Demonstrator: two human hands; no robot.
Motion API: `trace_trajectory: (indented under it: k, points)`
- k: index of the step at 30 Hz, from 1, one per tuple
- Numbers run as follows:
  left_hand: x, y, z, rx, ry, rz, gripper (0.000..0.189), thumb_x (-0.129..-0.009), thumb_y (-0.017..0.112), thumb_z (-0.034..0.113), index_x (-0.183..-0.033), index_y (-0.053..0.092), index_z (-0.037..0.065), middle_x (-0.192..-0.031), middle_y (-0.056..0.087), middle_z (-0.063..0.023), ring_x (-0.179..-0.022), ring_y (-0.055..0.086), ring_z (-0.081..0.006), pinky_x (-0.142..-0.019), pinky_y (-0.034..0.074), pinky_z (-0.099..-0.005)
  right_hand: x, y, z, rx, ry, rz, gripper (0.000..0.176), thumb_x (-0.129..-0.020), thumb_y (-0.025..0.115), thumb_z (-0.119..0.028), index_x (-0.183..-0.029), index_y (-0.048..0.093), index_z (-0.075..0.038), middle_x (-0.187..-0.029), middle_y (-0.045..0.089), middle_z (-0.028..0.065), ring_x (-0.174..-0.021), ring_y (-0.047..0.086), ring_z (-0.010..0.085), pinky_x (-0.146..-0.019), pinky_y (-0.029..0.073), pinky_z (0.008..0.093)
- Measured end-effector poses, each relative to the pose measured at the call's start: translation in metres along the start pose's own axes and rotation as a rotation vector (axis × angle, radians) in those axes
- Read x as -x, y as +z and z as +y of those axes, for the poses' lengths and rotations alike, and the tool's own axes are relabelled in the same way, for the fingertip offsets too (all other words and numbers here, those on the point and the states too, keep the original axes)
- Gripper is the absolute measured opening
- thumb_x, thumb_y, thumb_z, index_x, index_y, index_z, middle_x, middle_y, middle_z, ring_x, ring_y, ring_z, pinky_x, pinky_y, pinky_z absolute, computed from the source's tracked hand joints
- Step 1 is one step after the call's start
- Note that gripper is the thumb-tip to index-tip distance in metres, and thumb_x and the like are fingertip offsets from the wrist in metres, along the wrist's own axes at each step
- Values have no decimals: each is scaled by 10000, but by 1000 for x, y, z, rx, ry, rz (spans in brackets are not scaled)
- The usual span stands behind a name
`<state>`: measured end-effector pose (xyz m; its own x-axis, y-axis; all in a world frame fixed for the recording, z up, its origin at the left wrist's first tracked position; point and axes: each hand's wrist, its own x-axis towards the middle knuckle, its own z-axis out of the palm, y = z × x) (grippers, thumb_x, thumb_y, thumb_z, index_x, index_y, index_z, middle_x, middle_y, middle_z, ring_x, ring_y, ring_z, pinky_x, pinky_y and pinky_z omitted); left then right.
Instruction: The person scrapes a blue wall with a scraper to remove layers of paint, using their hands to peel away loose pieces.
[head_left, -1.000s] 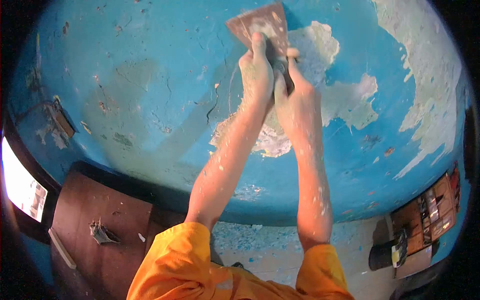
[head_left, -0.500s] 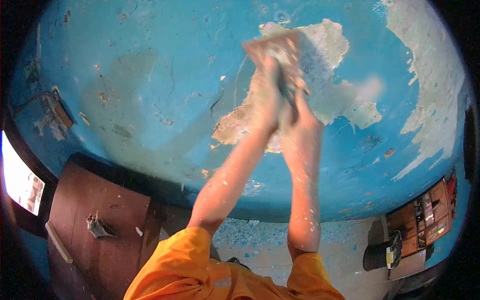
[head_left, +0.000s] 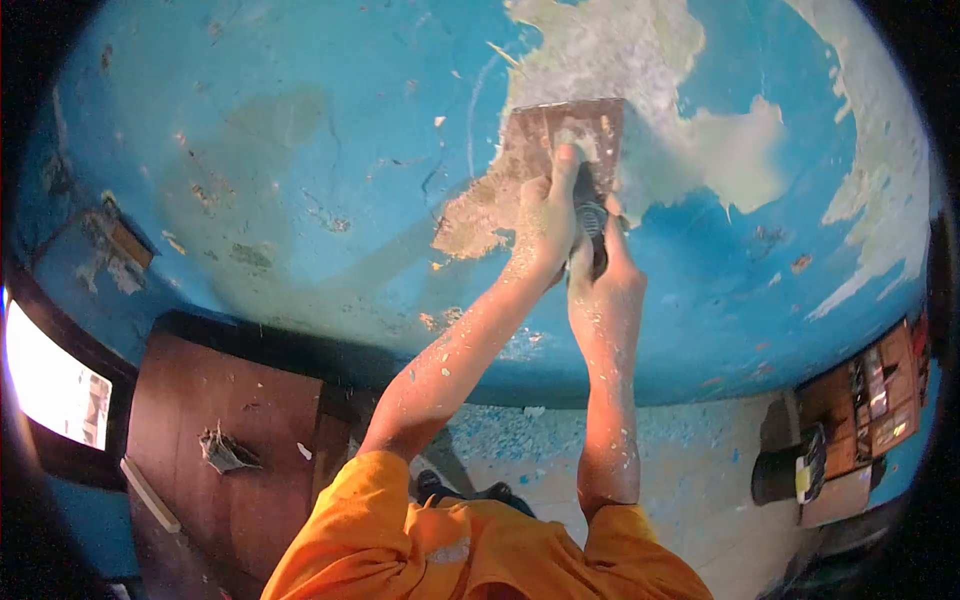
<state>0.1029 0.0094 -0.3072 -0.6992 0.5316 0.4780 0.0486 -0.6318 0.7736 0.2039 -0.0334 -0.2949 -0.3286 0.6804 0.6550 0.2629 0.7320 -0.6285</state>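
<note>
Both hands hold a wide wall scraper (head_left: 535, 130) with a dark handle, its broad blade up against the blue painted wall (head_left: 380, 110). My left hand (head_left: 548, 215) is closed on the handle from the left, with the thumb stretched up onto the back of the blade. Lower on the handle, my right hand (head_left: 608, 275) is wrapped round it from the right. Behind and around the blade lies a bare, pale patch (head_left: 640, 60) with ragged paint edges. Paint flakes cling to both forearms.
A brown wooden surface (head_left: 220, 390) at lower left bears a crumpled greyish thing (head_left: 226, 450). Blue paint chips (head_left: 510, 430) litter the floor below the wall. A bright screen or window (head_left: 55, 370) stands far left, a wooden cabinet (head_left: 860, 400) at right.
The scraper has come down the wall and its blade now sits more level. The bare patch above it looks larger. Both hands keep their hold, and the view has shifted a little.
</note>
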Motion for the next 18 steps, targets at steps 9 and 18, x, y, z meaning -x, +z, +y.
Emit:
trace_trajectory:
  k: [9,18]
  points:
    - [24,-17,53,-348,-287,-249,568,-935,459,489,-1037,579,-56,-780,603,-137,-773,591,-219,-747,470,-337,12,35,31,-482,128,104,447,-943,520,-220,-1335,412,-33,-985,616,138,-779,612,204,-663,496,321]
    - [17,-8,-2,-1028,91,-792,415,-930,449,339,-1018,596,-39,-795,641,-232,-747,643,-350,-697,478,-451,44,77,35,-1502,581,317,286,-982,423,-316,-1174,407,-104,-773,521,1,-500,482,68,-369,337,222]
